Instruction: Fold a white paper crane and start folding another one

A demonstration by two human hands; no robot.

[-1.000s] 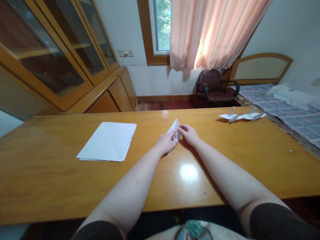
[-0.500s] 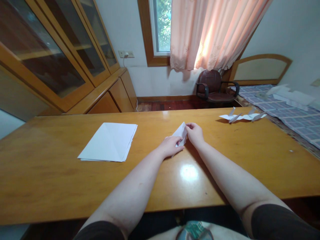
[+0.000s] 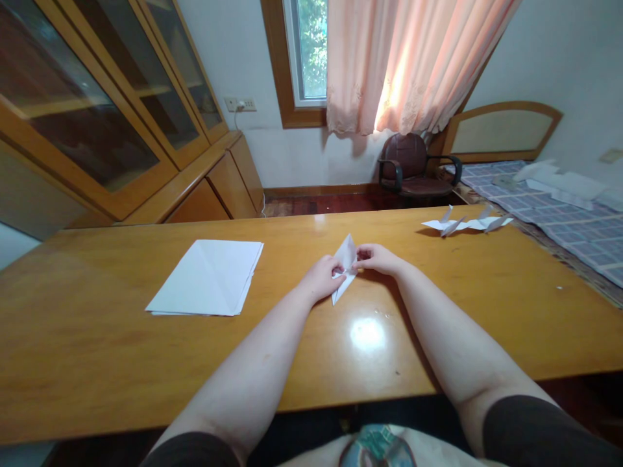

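Note:
A small folded piece of white paper lies on the table between my hands, its narrow points facing away from me and toward me. My left hand is closed on its left side, thumb and fingers pressing near the middle. From the right, my right hand pinches the paper's right edge with its fingertips. Part of the fold is hidden behind my fingers. A stack of white paper sheets lies to the left of my left hand. At the far right of the table stand folded paper cranes.
The wooden table spans the view. Beyond it are a glass-door cabinet on the left, a brown armchair, and a bed on the right. A pink curtain hangs by the window.
My right hand has shifted down from the paper's upper tip to its right edge. The folded paper has turned more upright in view, with its lower point now showing. The camera has shifted slightly.

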